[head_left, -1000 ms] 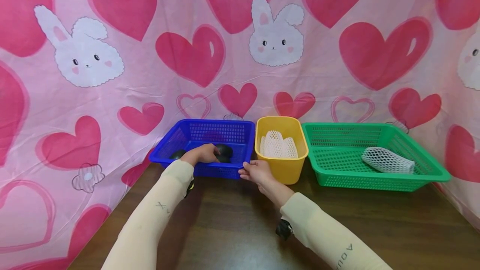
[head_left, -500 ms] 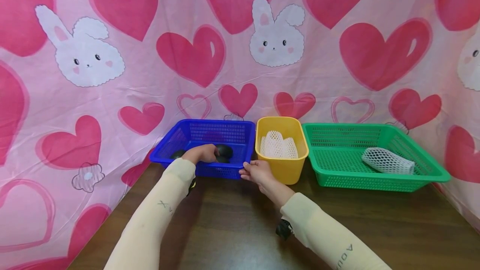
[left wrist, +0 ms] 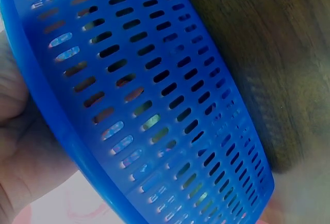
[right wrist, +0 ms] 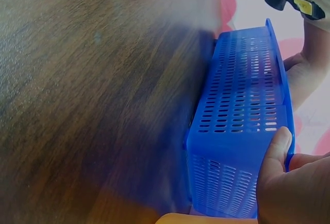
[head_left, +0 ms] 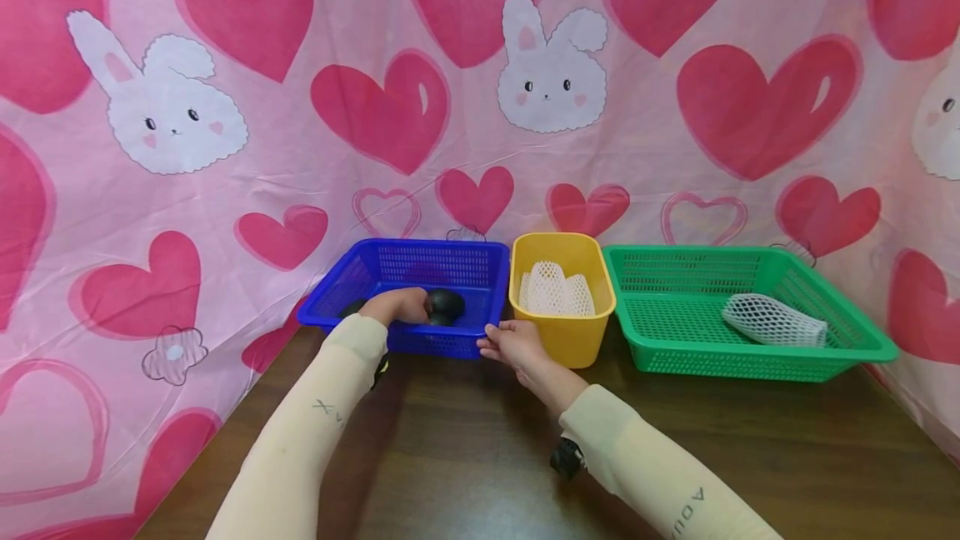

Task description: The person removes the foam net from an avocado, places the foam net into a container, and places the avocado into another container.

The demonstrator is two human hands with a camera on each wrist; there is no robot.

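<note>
My left hand (head_left: 401,306) reaches over the near rim into the blue basket (head_left: 442,250), its fingers bent down beside a dark, smooth oval fruit (head_left: 448,304). The fingertips are hidden, so any hold on a fruit cannot be made out. Another dark fruit (head_left: 352,307) shows partly behind the left wrist. In the left wrist view, the basket's slotted side (left wrist: 154,74) covers most of that hand. At the basket's near right corner my right hand (head_left: 517,347) pinches the rim, with the thumb on the outer wall in the right wrist view.
A yellow bin (head_left: 564,340) with several white foam net sleeves (head_left: 548,288) stands right of the blue basket. Further right, a green basket (head_left: 750,362) contains one item in a white foam net (head_left: 774,322). All stand on a brown wooden table (head_left: 480,448) before a pink heart-patterned cloth.
My left hand has shifted slightly left and its fingers bend further down among the dark fruits. The right hand stays on the basket rim.
</note>
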